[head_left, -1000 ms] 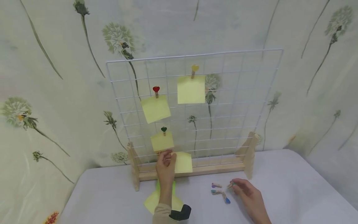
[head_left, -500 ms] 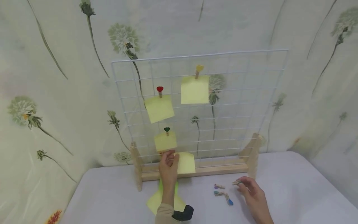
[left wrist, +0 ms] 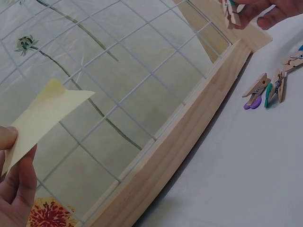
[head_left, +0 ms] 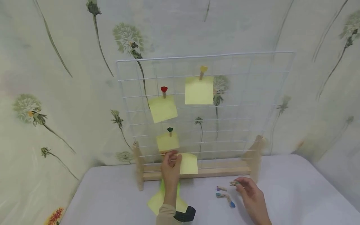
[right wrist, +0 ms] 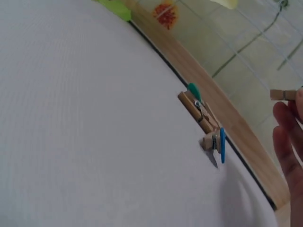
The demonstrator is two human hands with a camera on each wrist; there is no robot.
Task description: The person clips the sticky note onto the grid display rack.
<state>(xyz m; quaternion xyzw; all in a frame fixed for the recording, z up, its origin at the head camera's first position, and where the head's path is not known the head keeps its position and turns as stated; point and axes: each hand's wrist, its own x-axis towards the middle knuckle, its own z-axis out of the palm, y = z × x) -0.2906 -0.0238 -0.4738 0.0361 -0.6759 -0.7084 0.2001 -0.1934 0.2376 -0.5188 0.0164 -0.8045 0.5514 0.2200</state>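
My left hand pinches a yellow sticky note between thumb and fingers, low in front of the white wire grid. In the left wrist view the note has a bent far corner. My right hand holds a small wooden clothespin with a green end above the table at the right. The right wrist view shows this clothespin at the fingertips, its bare end pointing away. Three more clothespins lie beside that hand: one purple, one teal and one blue.
Notes hang on the grid from a red heart clothespin, a yellow one and a dark green one. A wooden base bears the grid. Loose notes lie under my left forearm on the white-covered table.
My right hand has lifted the green-ended clothespin from near the others and turned it slightly. My left hand keeps the note in nearly the same place. The head view has shifted a little.
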